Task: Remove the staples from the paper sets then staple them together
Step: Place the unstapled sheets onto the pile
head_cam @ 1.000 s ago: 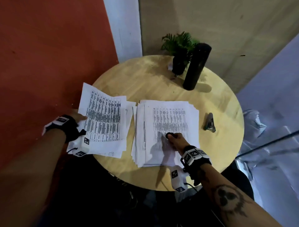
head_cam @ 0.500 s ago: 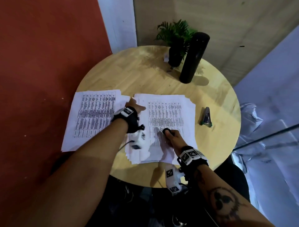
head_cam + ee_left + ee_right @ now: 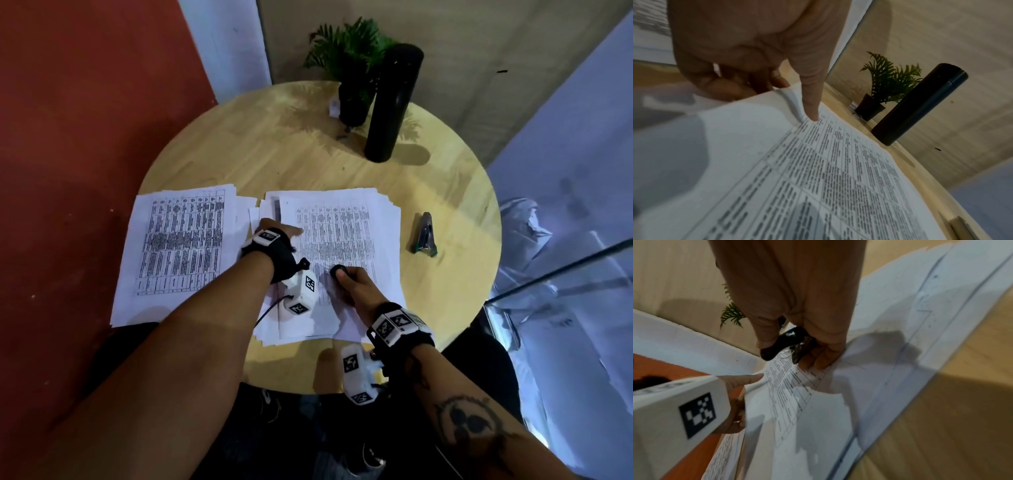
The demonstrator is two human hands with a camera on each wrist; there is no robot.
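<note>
Two sets of printed paper lie side by side on the round wooden table (image 3: 274, 154). The left set (image 3: 181, 250) lies flat, untouched. My left hand (image 3: 279, 233) is at the left edge of the right set (image 3: 346, 233). In the left wrist view its thumb (image 3: 810, 112) presses on the top sheet and the curled fingers (image 3: 777, 79) sit under the raised paper edge (image 3: 791, 99). My right hand (image 3: 349, 281) rests on the same set and grips a black staple remover (image 3: 337, 271), whose metal claws (image 3: 797, 352) point at the page. A stapler (image 3: 424, 234) lies right of the papers.
A small potted plant (image 3: 349, 61) and a tall black bottle (image 3: 390, 102) stand at the back of the table. A red wall (image 3: 85, 120) is on the left, and glass and plastic sheeting (image 3: 555, 257) on the right. The left set overhangs the table's edge.
My left hand left the left paper set, which now lies flat, and crossed to the left edge of the right set. The right hand with the staple remover stayed put.
</note>
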